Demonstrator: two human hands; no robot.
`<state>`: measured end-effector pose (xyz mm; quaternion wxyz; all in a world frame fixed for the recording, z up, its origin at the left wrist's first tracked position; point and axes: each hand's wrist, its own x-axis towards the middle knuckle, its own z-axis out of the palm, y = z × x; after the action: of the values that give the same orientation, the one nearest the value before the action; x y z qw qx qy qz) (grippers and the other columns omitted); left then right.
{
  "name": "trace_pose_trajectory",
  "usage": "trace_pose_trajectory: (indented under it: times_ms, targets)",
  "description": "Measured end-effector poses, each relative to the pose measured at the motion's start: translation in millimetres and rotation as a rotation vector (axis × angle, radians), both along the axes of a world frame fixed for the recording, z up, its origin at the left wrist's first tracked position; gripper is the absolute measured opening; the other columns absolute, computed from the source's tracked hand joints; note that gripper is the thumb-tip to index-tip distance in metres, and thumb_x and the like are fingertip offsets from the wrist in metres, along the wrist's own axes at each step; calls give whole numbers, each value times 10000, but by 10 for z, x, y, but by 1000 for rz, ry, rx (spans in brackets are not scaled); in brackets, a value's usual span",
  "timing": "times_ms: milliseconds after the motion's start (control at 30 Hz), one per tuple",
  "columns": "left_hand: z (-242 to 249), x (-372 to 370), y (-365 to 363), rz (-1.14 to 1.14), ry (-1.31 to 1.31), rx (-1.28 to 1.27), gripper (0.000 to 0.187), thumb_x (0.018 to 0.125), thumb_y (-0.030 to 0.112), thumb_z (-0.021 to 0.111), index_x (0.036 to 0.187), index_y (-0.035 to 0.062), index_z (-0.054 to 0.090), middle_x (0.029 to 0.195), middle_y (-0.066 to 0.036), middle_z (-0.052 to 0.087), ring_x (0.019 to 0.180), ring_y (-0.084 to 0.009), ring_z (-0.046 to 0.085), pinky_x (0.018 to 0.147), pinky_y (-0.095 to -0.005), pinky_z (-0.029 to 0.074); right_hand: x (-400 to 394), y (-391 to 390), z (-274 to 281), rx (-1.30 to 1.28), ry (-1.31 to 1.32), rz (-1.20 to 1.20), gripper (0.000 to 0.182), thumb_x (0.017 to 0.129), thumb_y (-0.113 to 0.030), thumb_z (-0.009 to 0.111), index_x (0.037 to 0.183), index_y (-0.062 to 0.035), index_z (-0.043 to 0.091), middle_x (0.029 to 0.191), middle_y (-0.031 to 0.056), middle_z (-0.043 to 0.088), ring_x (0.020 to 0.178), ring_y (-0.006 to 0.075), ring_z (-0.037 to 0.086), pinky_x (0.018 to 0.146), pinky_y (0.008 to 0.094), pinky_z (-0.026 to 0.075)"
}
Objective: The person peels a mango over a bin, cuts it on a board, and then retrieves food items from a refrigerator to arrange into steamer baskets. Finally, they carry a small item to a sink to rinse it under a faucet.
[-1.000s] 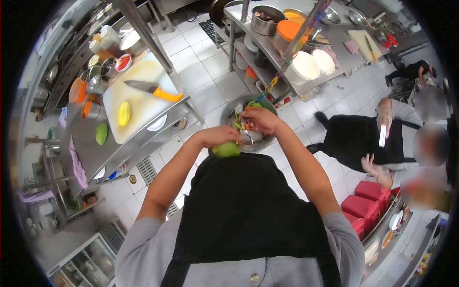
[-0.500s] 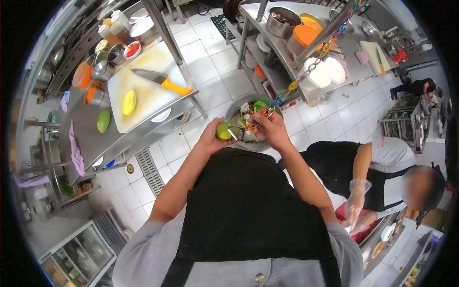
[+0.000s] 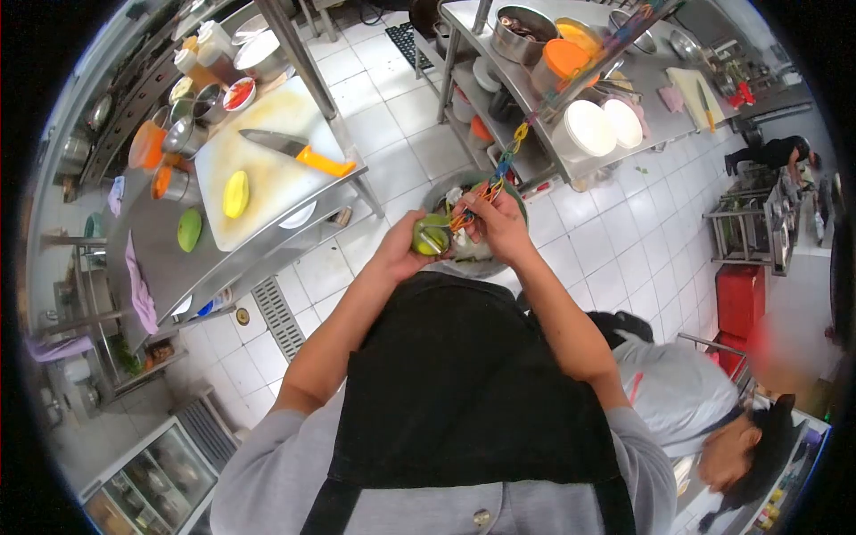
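Observation:
My left hand (image 3: 401,247) is closed around a green mango (image 3: 423,242), with a paler strip showing on its upper side. My right hand (image 3: 501,228) grips a metal peeler (image 3: 437,238), whose blade lies against the fruit. Colourful cord (image 3: 505,168) is wound about the peeler's handle and runs up to a metal post. Below both hands stands a round bin (image 3: 480,267) with scraps inside. To the left, a peeled yellow mango (image 3: 235,194) and a knife with an orange handle (image 3: 325,161) lie on a white cutting board (image 3: 223,234).
Another green mango (image 3: 189,230) rests on the steel table (image 3: 152,205), near metal pots and squeeze bottles. White tubs (image 3: 584,132) stand on the right-hand shelf unit. A co-worker (image 3: 678,392) bends close at my right; another person is farther back.
The peeler's blade has shifted across the mango, which is turned slightly in my left hand. The co-worker on my right has bent lower and turned, uncovering a red container behind.

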<state>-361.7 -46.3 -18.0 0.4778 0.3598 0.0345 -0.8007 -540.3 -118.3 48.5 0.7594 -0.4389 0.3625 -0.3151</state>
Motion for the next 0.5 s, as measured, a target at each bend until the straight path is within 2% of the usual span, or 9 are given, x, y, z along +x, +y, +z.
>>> trace_pose_trajectory:
  times_ms: [133, 200, 300, 333, 400, 500]
  targets:
    - [57, 4, 34, -33, -27, -5, 427, 961, 330, 450, 1205, -16, 509, 1098, -189, 619, 955, -361, 631, 810, -483, 526, 6, -31, 2, -12, -22, -1, 156, 957, -204, 572, 885, -69, 537, 820, 58, 654, 541, 74, 529, 454, 211, 411]
    - [111, 23, 58, -56, -9, -95, 435, 966, 326, 441, 1218, -23, 502, 1093, -197, 620, 923, -373, 638, 771, -486, 532, -89, -164, -76, -69, 92, -54, 169, 935, -229, 609, 904, -71, 558, 851, 51, 664, 547, 85, 548, 479, 234, 436]
    - [285, 107, 135, -111, -111, -141, 446, 972, 336, 429, 1219, -26, 507, 1099, -202, 622, 916, -356, 646, 742, -476, 536, -530, -552, -541, -41, 220, -192, 162, 931, -239, 611, 916, -82, 576, 834, 39, 663, 547, 72, 546, 467, 222, 421]
    - [287, 150, 122, -109, -118, -143, 446, 972, 336, 429, 1219, -26, 507, 1099, -202, 622, 916, -356, 646, 742, -476, 536, -590, -584, -514, -43, 214, -190, 162, 931, -239, 611, 916, -82, 576, 834, 39, 663, 547, 72, 546, 467, 222, 421]
    - [264, 186, 77, -127, -55, -275, 456, 980, 339, 409, 1233, -26, 512, 1134, -213, 622, 939, -336, 648, 765, -454, 536, -721, -591, -413, -33, 32, -258, 161, 932, -251, 613, 939, -93, 586, 821, 28, 660, 549, 61, 544, 472, 210, 417]
    - [207, 135, -85, -123, 4, -299, 467, 986, 344, 399, 1249, -26, 511, 1167, -217, 619, 975, -318, 647, 809, -441, 537, -583, -491, -101, -8, -12, -287, 164, 934, -257, 616, 927, -96, 581, 822, 27, 657, 549, 64, 540, 478, 207, 419]
